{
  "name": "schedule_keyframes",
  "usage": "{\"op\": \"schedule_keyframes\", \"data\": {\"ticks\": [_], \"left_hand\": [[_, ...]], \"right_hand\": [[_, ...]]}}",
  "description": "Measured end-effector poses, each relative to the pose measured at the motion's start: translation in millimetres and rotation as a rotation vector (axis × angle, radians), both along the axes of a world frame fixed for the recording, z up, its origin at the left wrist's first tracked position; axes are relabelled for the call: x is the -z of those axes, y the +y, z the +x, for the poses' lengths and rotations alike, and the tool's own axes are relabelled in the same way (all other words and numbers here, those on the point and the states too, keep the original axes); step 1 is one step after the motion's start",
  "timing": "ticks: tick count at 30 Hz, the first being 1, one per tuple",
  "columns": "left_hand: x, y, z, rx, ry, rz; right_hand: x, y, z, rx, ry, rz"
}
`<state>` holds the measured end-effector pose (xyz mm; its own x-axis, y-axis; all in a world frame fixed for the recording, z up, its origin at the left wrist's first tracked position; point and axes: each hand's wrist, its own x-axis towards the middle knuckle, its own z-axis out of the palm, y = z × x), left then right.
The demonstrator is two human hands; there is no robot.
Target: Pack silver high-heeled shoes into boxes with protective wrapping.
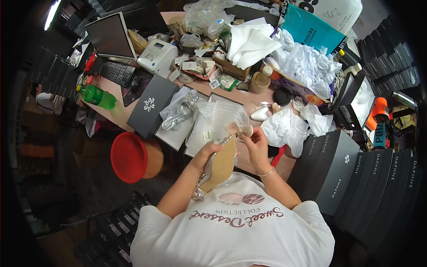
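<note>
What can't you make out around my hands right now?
Head view:
- Upper of the held shoe: mostly hidden behind its tan sole.
- Fingers of the left hand: mostly behind the shoe.
- Small pale piece at the right hand: too small and partly covered by fingers to identify.
- Desk beneath the crumpled white paper: covered.
</note>
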<state>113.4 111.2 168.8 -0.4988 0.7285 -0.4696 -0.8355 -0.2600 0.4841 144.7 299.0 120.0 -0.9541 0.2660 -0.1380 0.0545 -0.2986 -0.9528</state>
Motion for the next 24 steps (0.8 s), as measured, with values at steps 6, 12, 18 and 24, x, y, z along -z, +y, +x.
{"op": "schedule_keyframes", "data": {"ticks": [6, 12, 18, 24], "left_hand": [[-2.0, -3.5, -3.3, -0.069, 0.028, -0.016], [1.8, -8.0, -1.2, 0.023, 0.097, -0.079], [-13.2, -9.8, 0.7, -0.014, 0.067, -0.085], [-9.3, -25.0, 4.0, -0.078, -0.045, -0.017]], "right_hand": [[-1.4, -5.2, 31.8, -0.177, -0.090, -0.245], [-24.3, 28.8, 9.4, -0.308, -0.357, -0.664], [-21.5, 24.6, -4.4, -0.633, -0.197, -0.338], [-12.3, 1.0, -10.3, -0.542, -0.132, -0.549]]}}
